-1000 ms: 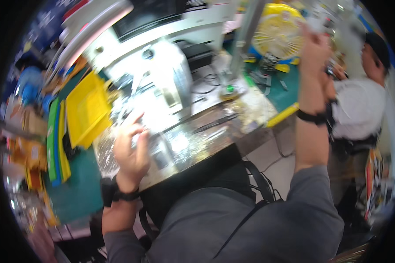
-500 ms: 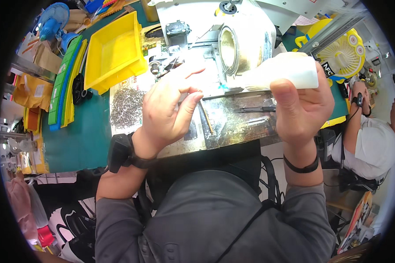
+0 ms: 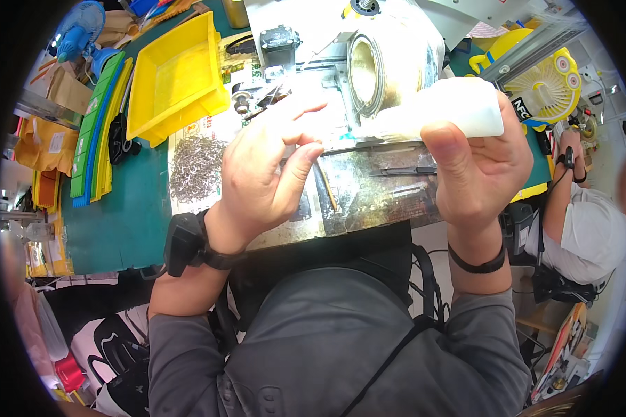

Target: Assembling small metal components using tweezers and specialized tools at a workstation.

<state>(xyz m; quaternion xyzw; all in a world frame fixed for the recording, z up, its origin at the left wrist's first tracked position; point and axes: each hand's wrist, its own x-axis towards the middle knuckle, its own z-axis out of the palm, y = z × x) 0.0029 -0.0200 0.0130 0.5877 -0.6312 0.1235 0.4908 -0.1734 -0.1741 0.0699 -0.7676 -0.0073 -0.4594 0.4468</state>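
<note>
My right hand (image 3: 481, 174) grips a white plastic bottle (image 3: 466, 108) that lies nearly level, its narrowing end toward the left. The tip of that end is lost in the bright lamp glare. Thumb and forefinger of my left hand (image 3: 254, 170) pinch together near the glare; whatever they hold is too small to make out. Between the hands, tweezers (image 3: 403, 171) and a thin brown stick (image 3: 329, 191) lie on the stained board (image 3: 368, 201). Just beyond is a pale cylindrical roll (image 3: 364, 73) on a white machine.
A pile of small metal pieces (image 3: 197, 169) lies left of my left hand. Beyond it is a yellow bin (image 3: 170, 83) on the green mat (image 3: 118, 233). Green, blue and yellow strips (image 3: 101, 132) stand farther left. Another person (image 3: 570, 222) sits at the right.
The view has shifted slightly, with the bin and pile a little farther left. Both hands keep nearly the same pose, and the bottle stays level in my right hand.
</note>
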